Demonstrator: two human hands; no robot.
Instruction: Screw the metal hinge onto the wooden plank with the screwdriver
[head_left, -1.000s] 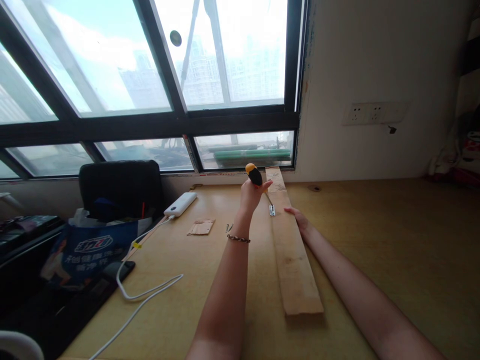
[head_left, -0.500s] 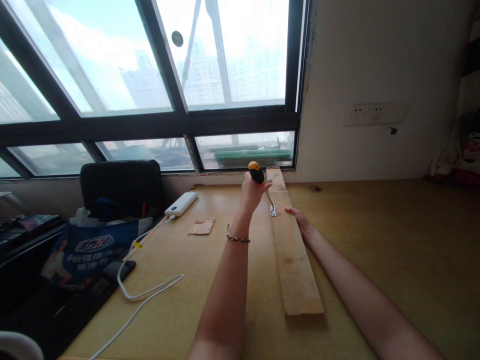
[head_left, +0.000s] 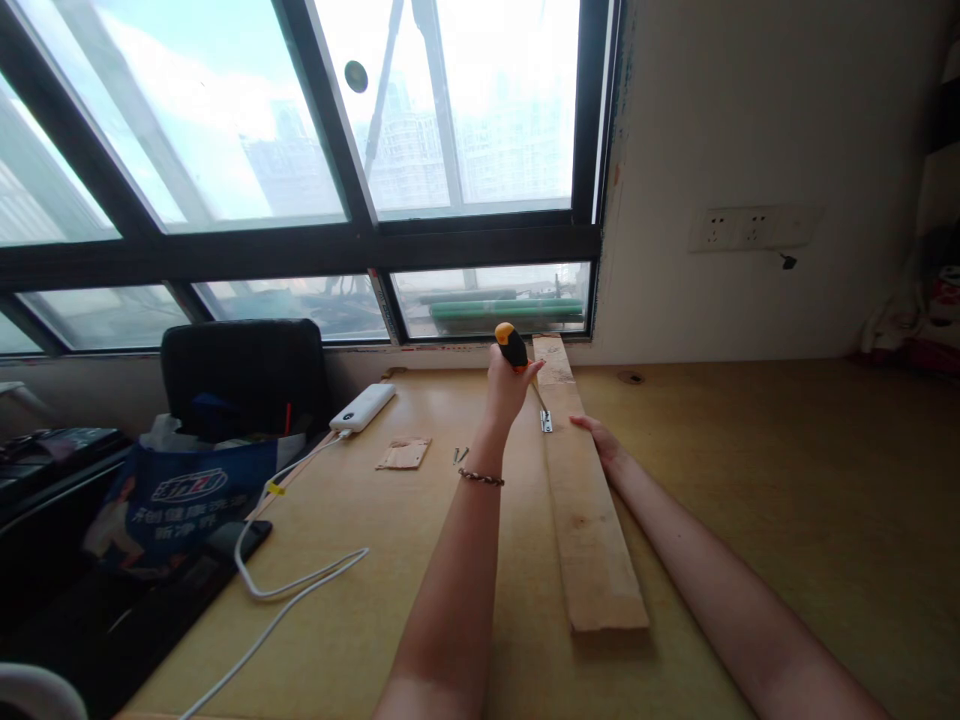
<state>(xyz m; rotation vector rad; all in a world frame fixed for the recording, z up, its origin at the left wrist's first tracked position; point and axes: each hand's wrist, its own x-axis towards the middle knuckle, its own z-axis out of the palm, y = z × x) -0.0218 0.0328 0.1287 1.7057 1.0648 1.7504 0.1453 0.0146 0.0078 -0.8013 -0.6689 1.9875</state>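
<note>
My left hand [head_left: 507, 388] is wrapped around the yellow-and-black handle of a screwdriver [head_left: 513, 346]. The tool leans, its shaft running down to a small silver metal plate with holes [head_left: 547, 422], which looks like a hinge. That plate sits at the left edge of a long wooden board [head_left: 592, 530] lying flat on the table. Across from it, my right hand [head_left: 600, 440] grips the board's right edge, with a digit on top; its other fingers are mostly hidden. Two screws [head_left: 460, 456] lie on the table, left of my left wrist.
Left of the screws is a torn piece of cardboard [head_left: 405, 453]. A white power bank [head_left: 363, 408] with a white cable [head_left: 300, 590] lies along the table's left side. Beyond that edge stand a black chair [head_left: 240, 365] and a blue bag [head_left: 187, 500]. The window [head_left: 487, 235] borders the far end.
My left wrist has shifted slightly right, uncovering the screws. The screwdriver handle has tilted a little; its tip stays at the metal plate. The board and my right hand look still.
</note>
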